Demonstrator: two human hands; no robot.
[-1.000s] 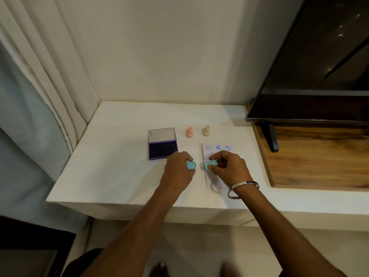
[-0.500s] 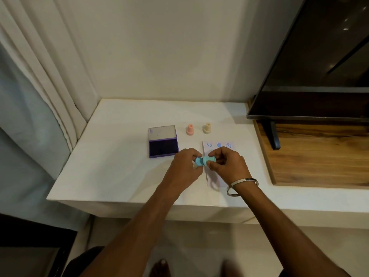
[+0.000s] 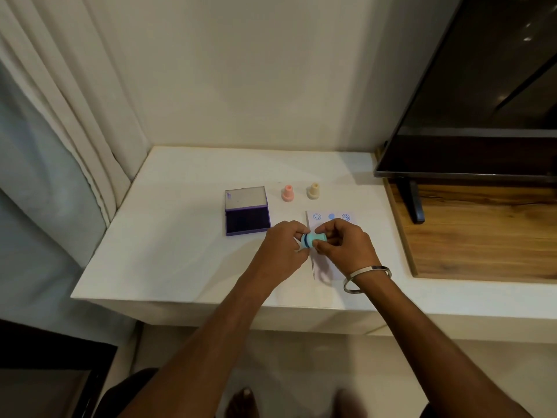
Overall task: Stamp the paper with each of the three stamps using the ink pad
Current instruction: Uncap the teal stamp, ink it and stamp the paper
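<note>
Both hands gripped one teal stamp (image 3: 313, 238) above the counter (image 3: 180, 236).
Left hand (image 3: 281, 248) fingers pinched its cap end; right hand (image 3: 343, 247) fingers closed around the body, ink pad (image 3: 247, 214) at 10 o'clock.

Three stamps, one ink pad, one marked paper.
You hold the teal stamp (image 3: 313, 239) on its side at frame centre, a dark ring near its left end. The pink stamp (image 3: 287, 193) and cream stamp (image 3: 313, 191) stand upright above it. The purple ink pad (image 3: 247, 210) lies open, centre-left. The paper (image 3: 331, 218) shows three blue prints along its top edge.
</note>
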